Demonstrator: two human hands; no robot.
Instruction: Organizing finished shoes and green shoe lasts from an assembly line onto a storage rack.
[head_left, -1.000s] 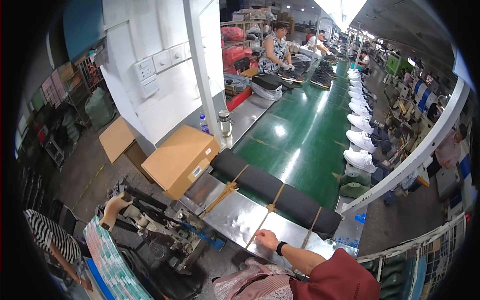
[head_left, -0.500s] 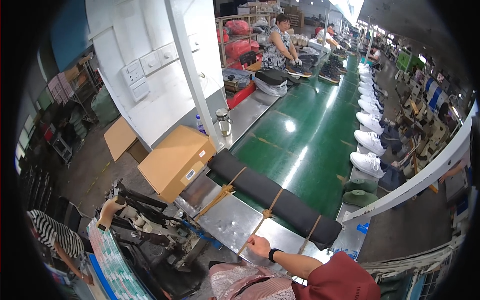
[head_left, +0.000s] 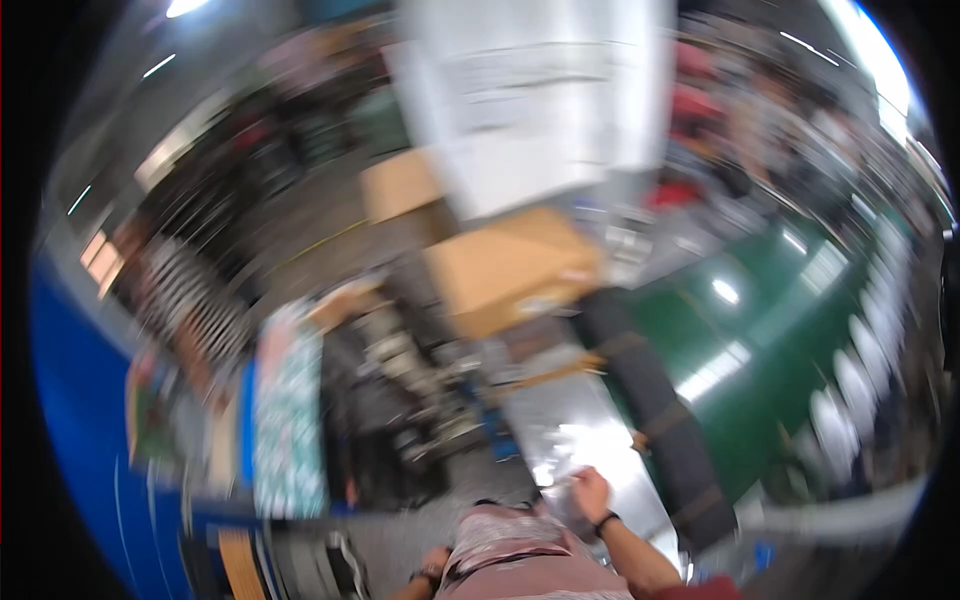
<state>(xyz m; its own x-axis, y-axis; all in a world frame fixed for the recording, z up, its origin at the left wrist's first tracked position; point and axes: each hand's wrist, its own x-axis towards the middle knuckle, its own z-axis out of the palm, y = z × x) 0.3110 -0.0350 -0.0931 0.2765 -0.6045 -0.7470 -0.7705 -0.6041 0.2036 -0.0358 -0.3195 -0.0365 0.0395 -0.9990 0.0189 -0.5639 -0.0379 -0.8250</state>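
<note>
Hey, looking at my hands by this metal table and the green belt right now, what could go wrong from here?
The picture is heavily blurred, so your head seems to be swinging while your right hand rests at the metal table; a hand working unwatched could slip or snag. The table's edge sits close to the green conveyor belt, which might catch a wrist or the watch strap. Your left hand is low by the pink bundle, barely visible; I can't tell its grip.

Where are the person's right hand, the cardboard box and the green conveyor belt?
right hand (head_left: 590, 492): head view, back of the hand, on the shiny metal plate.
cardboard box (head_left: 510, 265): head view, blurred top face.
green conveyor belt (head_left: 770, 330): head view, bare green surface.
</note>
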